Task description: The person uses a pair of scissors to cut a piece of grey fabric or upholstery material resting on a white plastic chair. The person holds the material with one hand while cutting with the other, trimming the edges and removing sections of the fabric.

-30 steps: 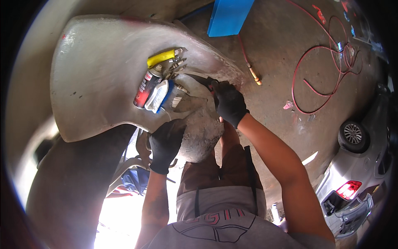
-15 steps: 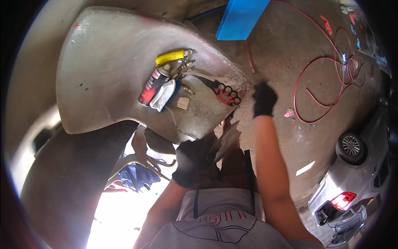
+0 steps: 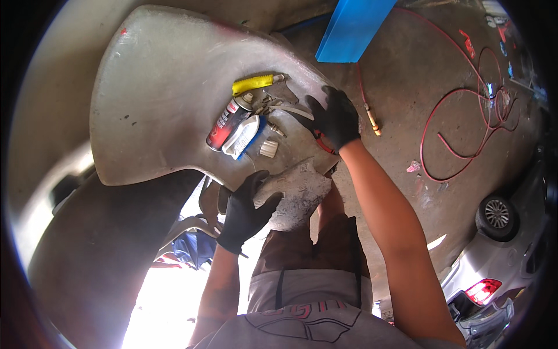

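Note:
My left hand, in a black glove, pinches the left edge of a ragged grey sheet of sandpaper with faint print on its back. The sheet hangs over the near edge of a large curved grey panel. My right hand, also gloved, lies over the knife at the panel's right end, thumb and fingers apart. It hides most of the handle; a bit of red shows below it. On the panel lie a red and black spray can, a white and blue brush and a small beige block.
A yellow-handled tool and several spark plugs lie by the can. A blue post rises behind. Red hose loops over the floor at right, with a brass-coloured fitting nearer. A silver car stands at lower right.
My right hand has come left from above the floor onto the knife. My left hand has moved left and turned, and the sheet is now spread flat to view. The whole view has shifted slightly.

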Demonstrator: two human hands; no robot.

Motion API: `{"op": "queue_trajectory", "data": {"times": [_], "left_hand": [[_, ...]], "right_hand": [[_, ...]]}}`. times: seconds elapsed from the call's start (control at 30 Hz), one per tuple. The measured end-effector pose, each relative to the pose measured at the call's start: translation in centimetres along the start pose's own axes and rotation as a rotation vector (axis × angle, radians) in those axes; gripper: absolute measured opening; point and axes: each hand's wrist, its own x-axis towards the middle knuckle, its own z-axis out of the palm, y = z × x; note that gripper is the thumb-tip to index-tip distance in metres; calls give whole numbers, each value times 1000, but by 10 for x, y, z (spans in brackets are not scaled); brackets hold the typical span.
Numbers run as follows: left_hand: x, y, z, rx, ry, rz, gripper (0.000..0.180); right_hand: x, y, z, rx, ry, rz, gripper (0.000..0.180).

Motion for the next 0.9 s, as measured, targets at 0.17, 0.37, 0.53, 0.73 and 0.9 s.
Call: {"op": "queue_trajectory", "data": {"times": [0.17, 0.37, 0.53, 0.73, 0.9], "left_hand": [[-1, 1, -34, -238, -311, -226, 37], [-5, -24, -18, 7, -207, -179, 32], [1, -18, -19, -51, -205, -222, 31], [3, -14, -16, -41, -206, -264, 33], [5, -27, -10, -146, -137, -221, 32]], "right_hand": [[-78, 23, -10, -209, -211, -196, 61], [-98, 48, 6, -198, -173, -272, 69], [-93, 43, -3, -242, -259, -287, 71], [-91, 39, -16, -299, -320, -306, 71], [-93, 39, -13, -403, -386, -358, 70]]}}
